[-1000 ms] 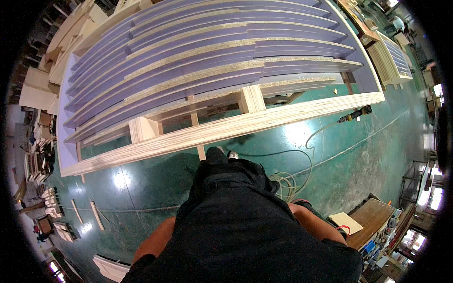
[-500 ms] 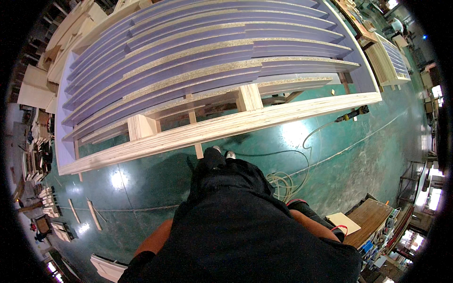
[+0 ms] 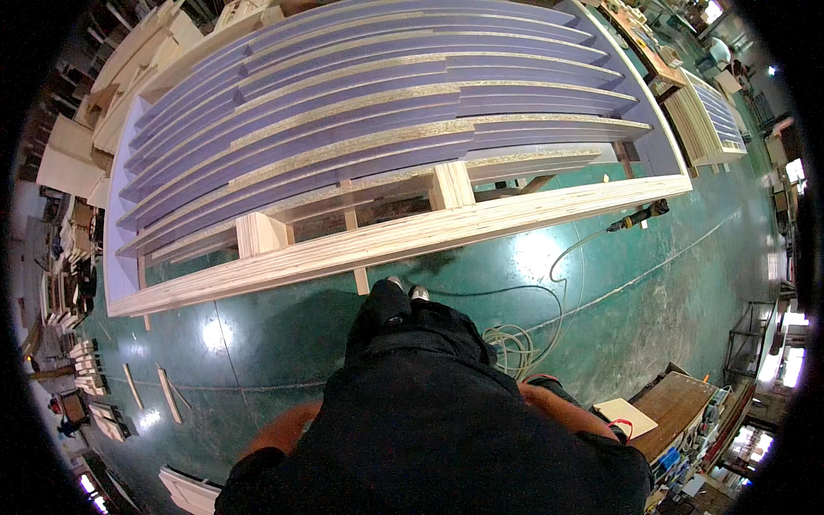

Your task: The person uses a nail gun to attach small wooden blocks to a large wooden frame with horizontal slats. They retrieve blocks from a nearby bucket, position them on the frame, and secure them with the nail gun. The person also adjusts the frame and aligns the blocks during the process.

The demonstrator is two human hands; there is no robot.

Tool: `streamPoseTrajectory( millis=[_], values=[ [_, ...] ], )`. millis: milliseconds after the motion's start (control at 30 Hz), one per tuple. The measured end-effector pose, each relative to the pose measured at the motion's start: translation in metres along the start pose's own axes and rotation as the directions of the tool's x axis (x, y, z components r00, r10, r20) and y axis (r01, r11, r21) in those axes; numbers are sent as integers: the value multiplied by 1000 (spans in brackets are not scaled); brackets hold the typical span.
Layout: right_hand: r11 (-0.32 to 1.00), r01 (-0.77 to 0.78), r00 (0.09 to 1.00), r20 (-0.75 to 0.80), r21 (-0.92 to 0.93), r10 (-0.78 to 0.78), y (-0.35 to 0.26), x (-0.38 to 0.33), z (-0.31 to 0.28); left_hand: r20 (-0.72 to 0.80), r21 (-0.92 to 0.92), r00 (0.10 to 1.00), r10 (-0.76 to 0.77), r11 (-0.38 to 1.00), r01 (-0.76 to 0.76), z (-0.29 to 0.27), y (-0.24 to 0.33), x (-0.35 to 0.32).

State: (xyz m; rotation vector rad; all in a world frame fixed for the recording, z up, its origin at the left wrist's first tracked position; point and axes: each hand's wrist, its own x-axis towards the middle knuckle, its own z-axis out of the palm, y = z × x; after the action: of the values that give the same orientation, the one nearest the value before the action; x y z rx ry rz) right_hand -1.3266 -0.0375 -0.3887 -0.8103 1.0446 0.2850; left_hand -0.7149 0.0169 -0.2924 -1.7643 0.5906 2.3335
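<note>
Neither of my hands shows; only bare parts of my left arm point(image 3: 283, 427) and right arm point(image 3: 566, 408) come out beside my black shirt, and the shirt hides what lies beyond. Before my feet point(image 3: 418, 293) stands a large wooden frame point(image 3: 429, 227) with a thick layered plywood front rail. Several long purple-faced boards point(image 3: 360, 129) with raw chipboard edges run across it in rows. Two short plywood blocks point(image 3: 452, 186) join the front rail to the nearest board. A black-and-yellow air tool point(image 3: 638, 216) lies on the floor by the frame's right front corner.
A pale air hose point(image 3: 513, 350) lies coiled right of my legs. At the lower right, a brown workbench point(image 3: 674, 414) carries a pale board and small items. Wood strips point(image 3: 170, 395) lie on the green floor at left. Another slatted frame point(image 3: 708, 120) stands far right.
The view has shifted slightly. My bare arms have moved a little beside my body. The frame, the air tool and the hose look unmoved.
</note>
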Motion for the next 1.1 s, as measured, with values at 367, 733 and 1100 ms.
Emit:
streamPoseTrajectory(
  millis=[367,733,1100],
  values=[
    [991,99,953,-278,-95,-122,-224,-16,-8,-245,-263,969,26,960,-92,-43,45,55],
    [913,329,855,-334,-241,-396,-253,68,-70,-791,104,449,417,813,-572,-46,121,52],
    [956,178,689,-663,-235,-292,-223,81,-161,-708,420,364,605,775,-471,-42,128,139]
  ],
)
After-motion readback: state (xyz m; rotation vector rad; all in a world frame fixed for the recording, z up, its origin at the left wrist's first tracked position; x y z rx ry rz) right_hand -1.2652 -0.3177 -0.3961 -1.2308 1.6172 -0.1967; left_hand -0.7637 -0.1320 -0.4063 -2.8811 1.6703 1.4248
